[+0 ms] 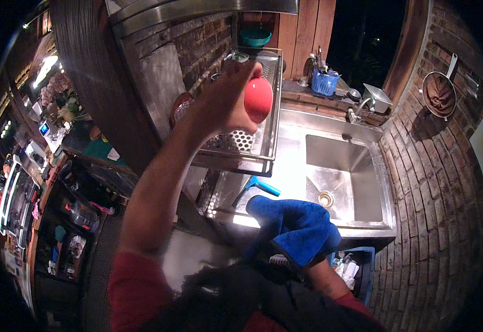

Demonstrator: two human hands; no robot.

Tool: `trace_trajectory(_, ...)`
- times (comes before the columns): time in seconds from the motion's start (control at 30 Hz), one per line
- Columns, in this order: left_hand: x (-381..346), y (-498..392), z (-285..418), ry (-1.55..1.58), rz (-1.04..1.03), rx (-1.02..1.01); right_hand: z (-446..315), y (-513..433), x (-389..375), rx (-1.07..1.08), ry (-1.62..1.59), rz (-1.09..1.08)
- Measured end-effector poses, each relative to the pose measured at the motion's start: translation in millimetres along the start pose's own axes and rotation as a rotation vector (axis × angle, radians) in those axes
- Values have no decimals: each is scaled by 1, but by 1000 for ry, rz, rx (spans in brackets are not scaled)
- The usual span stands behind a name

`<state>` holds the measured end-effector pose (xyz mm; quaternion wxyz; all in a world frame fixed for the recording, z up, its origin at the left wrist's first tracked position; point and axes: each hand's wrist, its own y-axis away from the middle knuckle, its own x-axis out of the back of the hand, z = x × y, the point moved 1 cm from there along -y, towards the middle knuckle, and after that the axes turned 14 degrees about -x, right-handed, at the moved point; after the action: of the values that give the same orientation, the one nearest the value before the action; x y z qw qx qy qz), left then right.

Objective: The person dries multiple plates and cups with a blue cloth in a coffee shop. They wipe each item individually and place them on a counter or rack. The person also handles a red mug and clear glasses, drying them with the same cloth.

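My left hand (235,101) is raised over the perforated metal shelf (242,140), its fingers and thumb around a round red object (258,99), perhaps a cup or bowl. Lower down, a blue cloth (301,226) is draped over my right hand, whose fingers are covered; my right wrist (322,274) shows below it. Beyond the cloth lies a blue-handled squeegee (266,187) on the steel drainboard, left of the sink basin (339,178). A faucet (359,110) stands at the sink's far side.
A blue basket of utensils (325,83) stands on the ledge behind the sink. A strainer (439,95) hangs on the right brick wall. Below the sink's front edge is a blue bin (368,257). A dark wooden post (100,83) rises at left, and a green bowl (256,37) sits above the shelf.
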<state>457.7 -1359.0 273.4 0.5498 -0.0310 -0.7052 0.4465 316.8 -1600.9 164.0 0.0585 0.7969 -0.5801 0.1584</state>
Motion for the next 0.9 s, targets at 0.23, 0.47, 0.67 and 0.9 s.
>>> trace_trajectory(0.23,5,11,32,103,311,-107,17,-15,-10,237,115,75)
trace_trajectory(0.47,-41,144,152,539,113,47,11,-23,-45,-10,672,-254)
trace_trajectory(0.67,-74,203,171,666,231,493,121,-27,-85,85,190,-222)
trace_trajectory(0.9,-80,212,131,753,29,687,100,-19,-100,42,434,-282)
